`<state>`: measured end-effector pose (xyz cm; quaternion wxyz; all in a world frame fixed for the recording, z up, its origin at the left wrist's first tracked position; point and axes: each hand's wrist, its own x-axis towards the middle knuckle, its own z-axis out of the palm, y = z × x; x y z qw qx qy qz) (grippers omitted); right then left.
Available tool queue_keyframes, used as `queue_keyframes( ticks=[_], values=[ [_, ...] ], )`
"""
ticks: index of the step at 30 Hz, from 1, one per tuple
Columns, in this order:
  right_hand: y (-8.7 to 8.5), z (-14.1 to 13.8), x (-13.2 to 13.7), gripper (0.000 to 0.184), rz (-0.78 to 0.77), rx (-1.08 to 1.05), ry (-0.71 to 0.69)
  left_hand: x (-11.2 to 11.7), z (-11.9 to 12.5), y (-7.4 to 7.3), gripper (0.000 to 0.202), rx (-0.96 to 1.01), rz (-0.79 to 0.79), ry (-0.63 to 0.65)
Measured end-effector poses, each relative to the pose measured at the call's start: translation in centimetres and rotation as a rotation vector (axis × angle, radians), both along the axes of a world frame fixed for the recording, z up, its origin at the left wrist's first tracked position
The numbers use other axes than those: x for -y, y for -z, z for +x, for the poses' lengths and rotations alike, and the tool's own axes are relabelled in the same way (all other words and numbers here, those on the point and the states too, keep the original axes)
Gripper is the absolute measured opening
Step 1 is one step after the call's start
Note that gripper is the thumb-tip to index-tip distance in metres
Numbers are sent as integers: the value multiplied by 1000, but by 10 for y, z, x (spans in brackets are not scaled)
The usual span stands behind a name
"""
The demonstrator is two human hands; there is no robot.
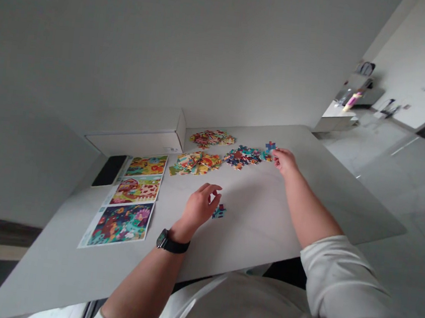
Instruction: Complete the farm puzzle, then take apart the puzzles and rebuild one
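My left hand (200, 206), with a black watch on the wrist, rests on the white table (253, 204), fingers loosely curled and apart, touching a small blue puzzle piece (219, 211). My right hand (284, 160) reaches to the far pile of dark blue puzzle pieces (245, 157) and pinches a blue piece (270, 146) at its right end. Two other piles lie nearby: an orange-green one (196, 163) and a red-yellow one (210, 138).
A sheet with three coloured reference pictures (128, 201) lies at the left. A black flat object (109, 170) sits beside it. A white box (138, 138) stands against the wall. The table's right edge meets open floor.
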<state>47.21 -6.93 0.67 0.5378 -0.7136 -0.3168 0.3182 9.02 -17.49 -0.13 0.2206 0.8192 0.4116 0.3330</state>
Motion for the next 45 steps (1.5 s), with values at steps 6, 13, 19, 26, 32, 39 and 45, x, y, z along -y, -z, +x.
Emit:
queue_keyframes(
  ticks=[6, 13, 19, 26, 32, 39, 45],
  values=[
    [0, 0, -26, 12, -111, 259, -22, -1, -1, 1, 20, 1, 1, -5],
    [9, 5, -38, 18, -336, 775, -106, -2, -1, 1, 19, -17, -7, -10],
    [8, -13, -47, 26, 7, 951, -235, 0, -1, 4, 19, -15, -23, 5],
    [9, -85, -54, 35, 171, 1219, -690, -2, -3, 4, 20, -14, -32, -8],
    [12, -113, -53, 23, 105, 1315, -784, -3, -6, 7, 19, -18, -41, -14],
    [10, -68, -47, 23, 4, 1287, -567, -1, -5, 4, 19, -14, -55, -1],
    [10, -57, -44, 29, -77, 1263, -449, 0, -4, 2, 20, -7, -62, -4]
  ],
)
